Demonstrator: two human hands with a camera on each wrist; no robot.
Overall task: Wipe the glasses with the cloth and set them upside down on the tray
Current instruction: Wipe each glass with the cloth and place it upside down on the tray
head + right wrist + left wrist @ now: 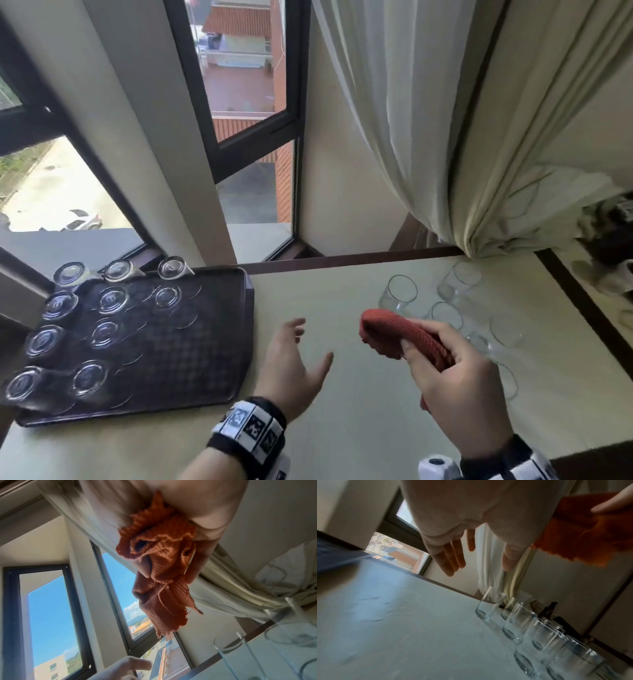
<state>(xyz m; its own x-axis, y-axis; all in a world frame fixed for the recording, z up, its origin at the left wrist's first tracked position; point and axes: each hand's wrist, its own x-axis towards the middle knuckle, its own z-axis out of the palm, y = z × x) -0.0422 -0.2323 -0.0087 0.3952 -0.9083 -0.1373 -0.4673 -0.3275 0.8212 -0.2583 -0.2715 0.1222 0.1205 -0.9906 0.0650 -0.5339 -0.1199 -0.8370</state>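
Note:
A dark tray [191, 387] lies on the table's left side with several clear glasses [109, 299] standing upside down on it. Several more glasses [399, 294] [489, 605] [240, 654] stand upright on the table at the right. My left hand [294, 359] [453, 555] hovers empty above the table between the tray and the upright glasses, fingers spread. My right hand [452, 377] grips a bunched rust-red cloth [397, 334] [583, 534] [163, 566] above the upright glasses.
The cream table [342, 394] has a dark border and meets a window sill at the back. A pale curtain [445, 137] hangs down onto the table's back right corner, close to the farthest glasses. Dark clutter [613, 233] sits at the far right.

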